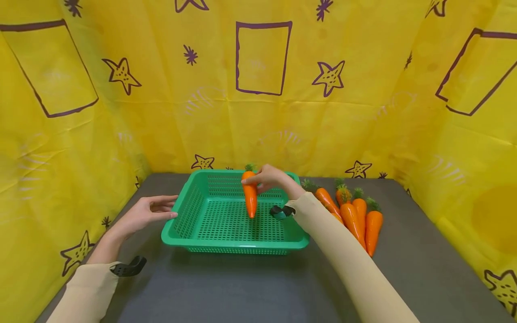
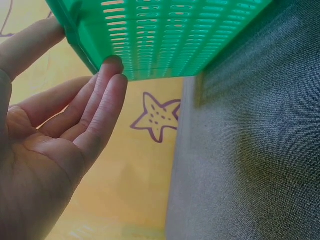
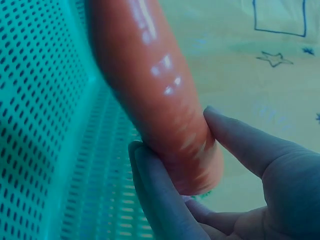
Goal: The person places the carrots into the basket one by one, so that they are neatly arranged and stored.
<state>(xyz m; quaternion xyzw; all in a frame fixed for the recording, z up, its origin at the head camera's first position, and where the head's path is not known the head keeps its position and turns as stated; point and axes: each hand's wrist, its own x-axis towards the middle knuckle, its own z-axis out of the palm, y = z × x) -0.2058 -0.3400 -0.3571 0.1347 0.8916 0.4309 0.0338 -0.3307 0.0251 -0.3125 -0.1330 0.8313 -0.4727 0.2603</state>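
My right hand (image 1: 271, 177) pinches an orange carrot (image 1: 250, 199) near its leafy top, thumb on one side and fingers on the other. The carrot hangs tip down over the green plastic basket (image 1: 235, 245). In the right wrist view the carrot (image 3: 155, 85) fills the middle, with the basket's perforated wall (image 3: 30, 125) beside it. At the basket's left rim is my left hand (image 1: 147, 213), its fingers extended and touching the side. The left wrist view shows fingertips (image 2: 114, 65) against the basket's slotted wall (image 2: 165, 35).
Several more carrots (image 1: 350, 220) with green tops lie in a pile on the dark table (image 1: 242, 287), right of the basket and partly behind my right forearm. Yellow patterned cloth (image 1: 262, 125) encloses the table at the back and both sides.
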